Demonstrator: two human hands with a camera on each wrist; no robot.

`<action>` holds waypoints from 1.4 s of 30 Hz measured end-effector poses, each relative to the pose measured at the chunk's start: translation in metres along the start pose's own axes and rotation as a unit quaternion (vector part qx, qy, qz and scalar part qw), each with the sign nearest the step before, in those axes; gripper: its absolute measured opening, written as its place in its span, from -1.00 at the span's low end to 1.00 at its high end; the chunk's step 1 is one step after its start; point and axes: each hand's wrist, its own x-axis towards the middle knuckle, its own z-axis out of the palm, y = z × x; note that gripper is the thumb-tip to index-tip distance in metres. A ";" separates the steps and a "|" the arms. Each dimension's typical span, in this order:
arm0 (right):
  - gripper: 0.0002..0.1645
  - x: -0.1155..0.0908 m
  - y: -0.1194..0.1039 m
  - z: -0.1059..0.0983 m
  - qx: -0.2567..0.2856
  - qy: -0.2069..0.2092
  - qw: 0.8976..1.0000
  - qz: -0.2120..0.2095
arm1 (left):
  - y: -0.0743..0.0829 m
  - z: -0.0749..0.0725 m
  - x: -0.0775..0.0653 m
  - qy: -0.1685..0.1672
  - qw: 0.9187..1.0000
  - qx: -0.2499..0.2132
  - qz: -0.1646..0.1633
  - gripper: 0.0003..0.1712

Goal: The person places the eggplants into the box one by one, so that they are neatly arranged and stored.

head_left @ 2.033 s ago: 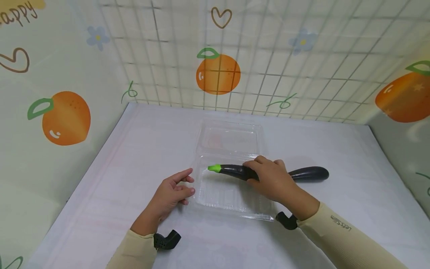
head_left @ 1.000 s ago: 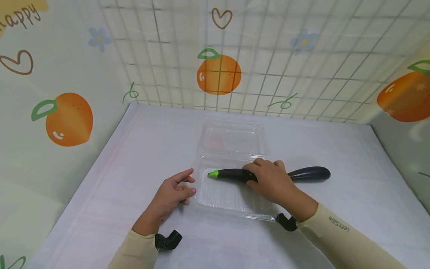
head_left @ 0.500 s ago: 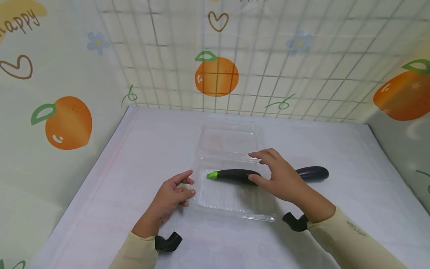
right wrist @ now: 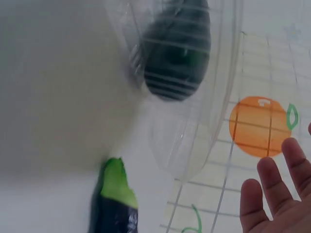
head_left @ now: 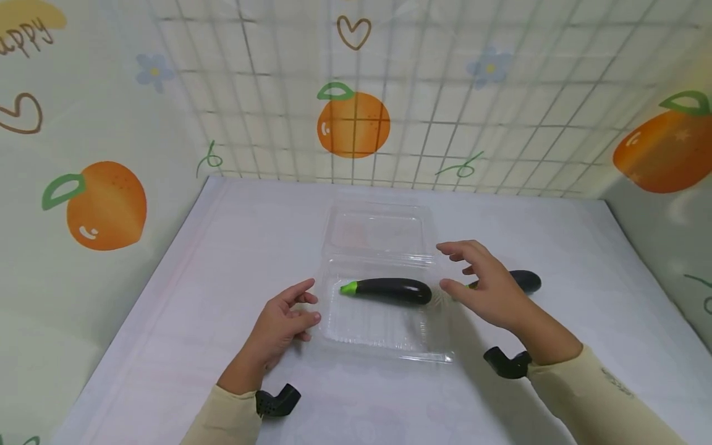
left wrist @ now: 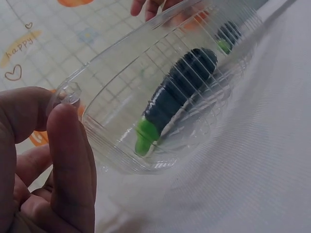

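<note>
An eggplant (head_left: 395, 290) lies in the base of a clear plastic box (head_left: 367, 324), the lid (head_left: 381, 232) laid back on a white tabletop (head_left: 250, 228). A person's left hand (head_left: 283, 321) is at the near-left rim, though whether its fingers grip it cannot be told. The right hand (head_left: 489, 290), fingers and thumb wide apart, hovers beside the box, partly hiding a second eggplant (head_left: 527, 282).

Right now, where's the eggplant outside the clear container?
Head view: that eggplant lies on the table, right of the container, partly hidden by the right hand.
</note>
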 end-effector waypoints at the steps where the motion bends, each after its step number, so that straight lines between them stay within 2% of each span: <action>1: -0.35 -0.001 0.002 -0.001 -0.002 0.004 1.000 -0.004 | 0.000 0.000 0.000 0.001 1.000 0.000 0.001 -0.19; 5: -0.35 -0.008 0.009 -0.005 -0.009 0.018 1.000 -0.009 | -0.001 0.001 0.000 0.002 1.000 -0.003 0.003 -0.19; 14: -0.37 -0.025 0.028 -0.016 -0.015 0.053 0.998 0.025 | -0.002 0.002 0.001 0.000 1.000 -0.004 0.000 -0.22; 22: -0.38 -0.043 0.056 -0.026 0.048 0.102 0.994 0.011 | -0.003 0.005 -0.001 0.000 1.000 -0.001 0.001 -0.21; 29: -0.37 -0.046 0.065 -0.024 0.083 0.122 0.989 -0.006 | -0.005 0.002 -0.001 0.008 1.000 -0.003 0.007 -0.23; 36: -0.39 -0.044 0.070 -0.026 0.044 0.135 0.990 -0.001 | -0.004 0.002 -0.002 0.000 1.000 -0.018 0.012 -0.21; 42: -0.43 -0.048 0.083 -0.032 0.012 0.146 0.989 0.025 | -0.004 0.005 -0.002 -0.002 1.000 -0.018 0.004 -0.22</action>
